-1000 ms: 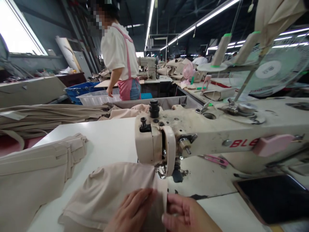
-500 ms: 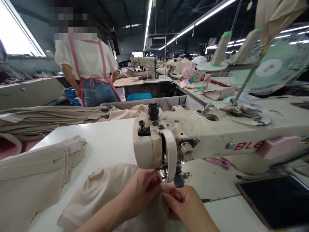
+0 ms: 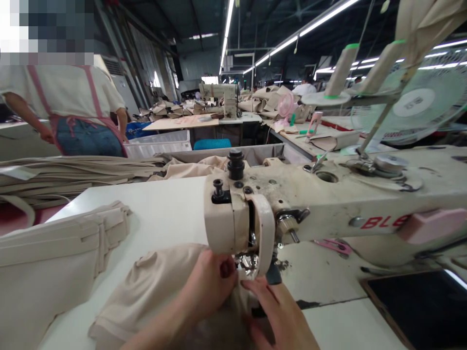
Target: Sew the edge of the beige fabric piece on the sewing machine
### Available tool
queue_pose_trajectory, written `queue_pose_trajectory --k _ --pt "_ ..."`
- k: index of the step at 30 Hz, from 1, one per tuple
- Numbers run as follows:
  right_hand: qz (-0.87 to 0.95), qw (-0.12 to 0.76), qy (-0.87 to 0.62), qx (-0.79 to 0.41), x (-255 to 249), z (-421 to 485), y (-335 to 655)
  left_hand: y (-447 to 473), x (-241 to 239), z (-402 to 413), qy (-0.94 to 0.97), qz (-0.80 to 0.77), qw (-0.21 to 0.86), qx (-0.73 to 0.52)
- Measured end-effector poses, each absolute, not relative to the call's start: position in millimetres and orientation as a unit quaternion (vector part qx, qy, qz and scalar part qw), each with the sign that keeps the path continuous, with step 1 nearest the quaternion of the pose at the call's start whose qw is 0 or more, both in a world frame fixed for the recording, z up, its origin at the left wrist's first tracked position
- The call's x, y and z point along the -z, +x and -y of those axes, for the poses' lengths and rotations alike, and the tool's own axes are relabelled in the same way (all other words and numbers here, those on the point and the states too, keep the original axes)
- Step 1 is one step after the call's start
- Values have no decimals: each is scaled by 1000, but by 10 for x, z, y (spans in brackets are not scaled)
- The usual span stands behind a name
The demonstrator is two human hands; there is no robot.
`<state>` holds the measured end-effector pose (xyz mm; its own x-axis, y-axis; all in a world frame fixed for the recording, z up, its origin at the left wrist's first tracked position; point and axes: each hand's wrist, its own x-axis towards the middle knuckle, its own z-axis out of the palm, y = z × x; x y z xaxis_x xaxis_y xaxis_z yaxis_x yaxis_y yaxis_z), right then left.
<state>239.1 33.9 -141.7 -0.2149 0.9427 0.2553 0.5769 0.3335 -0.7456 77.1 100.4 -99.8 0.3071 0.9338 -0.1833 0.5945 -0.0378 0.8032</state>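
A beige fabric piece (image 3: 153,287) lies bunched on the white table under the head of a cream sewing machine (image 3: 292,204). My left hand (image 3: 209,284) pinches the fabric's edge right at the presser foot (image 3: 248,262). My right hand (image 3: 279,311) rests on the fabric just to the right of the foot, its fingertips reaching the needle area. The needle itself is hidden behind the machine's face.
A stack of folded beige pieces (image 3: 54,257) lies at the left. Long beige strips (image 3: 73,172) pile up behind the table (image 3: 164,209). A dark tablet (image 3: 419,306) lies at the right, pink snips (image 3: 333,245) under the machine arm. A person in a pink apron (image 3: 69,112) stands far left.
Both my hands have moved forward from the near edge of the fabric up to the presser foot. The person in the apron has walked to the left.
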Motion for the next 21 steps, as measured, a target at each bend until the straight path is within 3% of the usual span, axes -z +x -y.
queue_pose_trajectory --k 3,8,21 --pt "840 287 -444 -123 1436 -366 2452 792 959 -1013 671 -570 436 -185" --pt "864 257 -427 -72 1348 -464 2441 812 890 -1070 648 -591 442 -191" --pt "886 318 -337 -25 1513 -546 2541 780 875 -1221 619 -576 464 -265"
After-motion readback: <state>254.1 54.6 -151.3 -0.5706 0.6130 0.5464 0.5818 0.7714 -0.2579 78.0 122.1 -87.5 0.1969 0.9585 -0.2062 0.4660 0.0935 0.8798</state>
